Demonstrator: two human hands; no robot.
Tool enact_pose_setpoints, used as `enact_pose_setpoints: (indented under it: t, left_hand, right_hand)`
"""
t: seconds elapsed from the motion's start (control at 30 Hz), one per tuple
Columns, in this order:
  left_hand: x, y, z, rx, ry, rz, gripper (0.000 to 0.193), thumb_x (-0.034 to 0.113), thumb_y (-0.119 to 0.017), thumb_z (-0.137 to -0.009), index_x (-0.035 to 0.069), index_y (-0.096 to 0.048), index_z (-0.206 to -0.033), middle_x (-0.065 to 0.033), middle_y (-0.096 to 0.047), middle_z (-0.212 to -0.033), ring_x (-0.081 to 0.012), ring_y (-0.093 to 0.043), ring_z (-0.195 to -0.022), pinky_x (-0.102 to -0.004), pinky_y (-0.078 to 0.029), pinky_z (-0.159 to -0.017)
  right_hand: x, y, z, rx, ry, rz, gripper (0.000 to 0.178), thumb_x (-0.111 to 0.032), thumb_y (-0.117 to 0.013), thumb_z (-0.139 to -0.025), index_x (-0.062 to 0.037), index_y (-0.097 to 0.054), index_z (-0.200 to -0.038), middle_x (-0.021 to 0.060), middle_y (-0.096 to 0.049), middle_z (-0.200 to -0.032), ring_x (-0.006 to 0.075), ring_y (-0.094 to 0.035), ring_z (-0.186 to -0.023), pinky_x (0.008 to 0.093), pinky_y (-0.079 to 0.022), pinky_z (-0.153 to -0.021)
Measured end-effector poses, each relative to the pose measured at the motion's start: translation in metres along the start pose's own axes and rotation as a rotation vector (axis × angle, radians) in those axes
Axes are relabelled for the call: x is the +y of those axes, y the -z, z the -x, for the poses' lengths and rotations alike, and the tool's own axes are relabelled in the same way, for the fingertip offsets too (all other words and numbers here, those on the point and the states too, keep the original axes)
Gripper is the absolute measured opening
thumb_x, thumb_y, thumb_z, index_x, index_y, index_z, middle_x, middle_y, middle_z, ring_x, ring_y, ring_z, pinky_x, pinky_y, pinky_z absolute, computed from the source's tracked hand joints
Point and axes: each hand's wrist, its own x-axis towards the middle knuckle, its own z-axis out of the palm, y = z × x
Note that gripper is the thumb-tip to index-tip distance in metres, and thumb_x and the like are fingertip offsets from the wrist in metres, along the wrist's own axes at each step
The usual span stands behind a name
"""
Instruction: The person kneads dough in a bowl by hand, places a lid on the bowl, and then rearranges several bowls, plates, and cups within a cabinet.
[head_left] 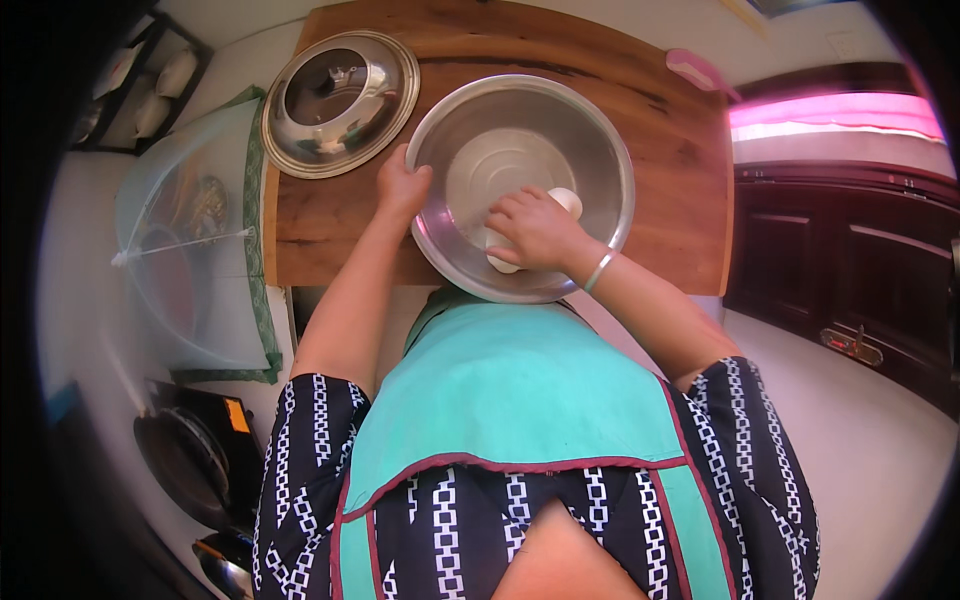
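Note:
A large steel basin (490, 97) stands on the wooden table, close against my apron. My left hand (403, 187) is closed on its left rim, thumb over the edge. Inside the basin, my right hand (538, 228) presses down on a smooth white lump of dough (566, 203), its fingers curled over it. The dough shows on both sides of that hand; the rest of it is covered by my palm and fingers. Bare metal with faint ring marks shows on the basin's bottom beyond the dough.
A steel lid (390, 110) with a glass centre lies at the table's back left. A pink object (695, 68) sits at the far right corner of the wooden table (680, 190). On the left are a mesh food cover (190, 290) and a dark pan (180, 465). Dark cabinets (830, 250) stand right.

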Motion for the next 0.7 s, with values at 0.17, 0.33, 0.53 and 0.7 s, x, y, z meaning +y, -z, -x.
enact_pose_setpoints:
  t: [0.17,0.33,0.53,0.7]
  left_hand:
    - [0.011,0.002,0.009,-0.016,0.029,0.068,0.029,0.009,-0.058,-0.073,0.001,-0.059,-0.1,-0.0158,-0.064,-0.085,-0.0292,-0.064,-0.079,-0.0362,-0.049,-0.073]
    - [0.006,0.002,0.014,0.026,0.059,0.038,0.024,0.007,-0.06,-0.076,0.002,-0.059,-0.1,-0.016,-0.063,-0.09,-0.0285,-0.062,-0.082,-0.0355,-0.047,-0.075]
    - [0.018,0.002,0.001,0.013,0.14,-0.014,0.023,0.007,-0.061,-0.077,0.002,-0.058,-0.099,-0.0149,-0.061,-0.085,-0.027,-0.06,-0.077,-0.0346,-0.047,-0.072]
    - [0.022,0.005,-0.002,0.094,0.2,-0.011,0.026,0.007,-0.063,-0.076,0.004,-0.058,-0.101,-0.0144,-0.061,-0.085,-0.0265,-0.06,-0.077,-0.0334,-0.047,-0.072]
  right_hand:
    - [0.013,-0.015,0.025,0.197,0.034,-0.033,0.038,-0.023,-0.071,-0.071,-0.0139,-0.06,-0.106,0.0043,-0.058,-0.111,0.0217,-0.054,-0.108,0.0391,-0.04,-0.092]
    - [0.038,-0.048,-0.027,0.293,0.069,-0.091,0.031,-0.024,-0.07,-0.07,-0.0156,-0.061,-0.099,0.0017,-0.06,-0.1,0.0194,-0.058,-0.097,0.0351,-0.042,-0.084]
    - [0.071,-0.063,-0.097,0.316,0.105,-0.2,0.016,-0.028,-0.066,-0.071,-0.0139,-0.059,-0.072,0.0017,-0.056,-0.074,0.0205,-0.057,-0.075,0.034,-0.044,-0.07]
    - [0.082,-0.063,-0.137,0.228,0.058,-0.25,0.016,-0.028,-0.066,-0.073,-0.0124,-0.064,-0.072,0.005,-0.059,-0.075,0.0245,-0.059,-0.078,0.037,-0.047,-0.071]
